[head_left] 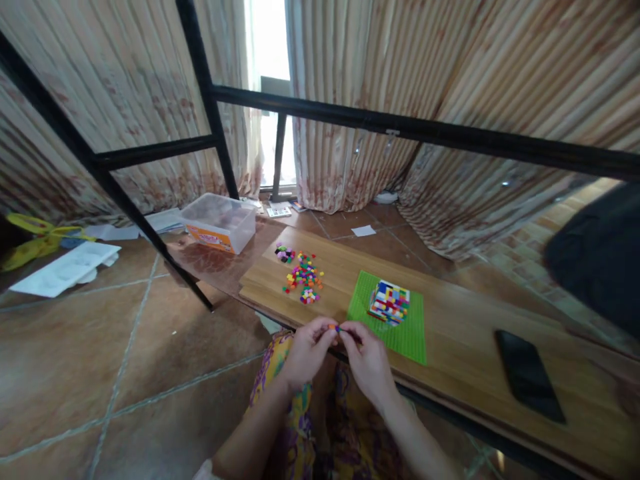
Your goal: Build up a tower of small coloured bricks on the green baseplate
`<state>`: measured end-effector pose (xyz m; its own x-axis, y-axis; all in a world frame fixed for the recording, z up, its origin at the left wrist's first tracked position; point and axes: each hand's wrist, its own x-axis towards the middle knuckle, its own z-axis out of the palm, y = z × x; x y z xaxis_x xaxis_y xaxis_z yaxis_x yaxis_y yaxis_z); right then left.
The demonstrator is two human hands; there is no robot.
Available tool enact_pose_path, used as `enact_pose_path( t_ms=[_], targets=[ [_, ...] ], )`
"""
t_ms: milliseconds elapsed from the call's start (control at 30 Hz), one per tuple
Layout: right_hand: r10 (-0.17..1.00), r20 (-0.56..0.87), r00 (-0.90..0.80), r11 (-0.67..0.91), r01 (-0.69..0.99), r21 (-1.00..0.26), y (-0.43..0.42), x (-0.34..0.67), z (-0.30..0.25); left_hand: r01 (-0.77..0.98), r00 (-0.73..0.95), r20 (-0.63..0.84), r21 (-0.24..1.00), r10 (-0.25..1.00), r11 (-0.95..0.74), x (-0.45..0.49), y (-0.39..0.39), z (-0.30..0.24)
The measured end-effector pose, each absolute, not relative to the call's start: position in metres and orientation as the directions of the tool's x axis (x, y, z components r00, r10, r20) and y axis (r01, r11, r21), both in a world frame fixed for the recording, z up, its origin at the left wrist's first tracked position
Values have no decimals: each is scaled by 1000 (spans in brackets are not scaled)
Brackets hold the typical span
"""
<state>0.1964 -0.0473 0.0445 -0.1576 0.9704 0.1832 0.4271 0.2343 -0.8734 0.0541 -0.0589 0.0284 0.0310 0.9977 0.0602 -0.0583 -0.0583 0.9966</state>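
My left hand (306,353) and my right hand (367,360) meet at the near edge of the wooden table (465,327), fingertips pinched together on a few small coloured bricks (335,327), orange and blue showing. Just beyond my right hand lies a green baseplate (407,330) carrying a multicoloured brick block (389,302). A loose pile of small coloured bricks (304,275) sits on the table further left, beyond my left hand.
A black phone (529,375) lies flat on the table at the right. A clear plastic box (219,221) stands at the table's far left end. Black metal frame bars (400,127) cross in front of curtains. Papers (65,267) lie on the tiled floor.
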Motion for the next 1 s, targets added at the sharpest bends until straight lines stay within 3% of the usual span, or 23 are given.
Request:
enact_pose_path(
  t_ms=[133,233,467,600,1000],
  targets=[
    [987,74,-143,112,277,-954,-63,205,40,-191,56,-65,979,996,74,65,-74,26],
    [993,19,-120,44,208,-977,-73,209,36,-192,98,-90,975,991,107,68,-81,26],
    [998,1,-60,2,24,-1000,-86,219,26,-193,217,-166,959,962,209,68,-81,24],
    [998,-21,54,-18,-46,-999,-83,237,20,-231,245,-198,939,949,255,68,-79,22],
    [931,31,365,42,-23,-999,-29,297,37,-188,271,-221,942,937,277,68,-73,23]
  ],
)
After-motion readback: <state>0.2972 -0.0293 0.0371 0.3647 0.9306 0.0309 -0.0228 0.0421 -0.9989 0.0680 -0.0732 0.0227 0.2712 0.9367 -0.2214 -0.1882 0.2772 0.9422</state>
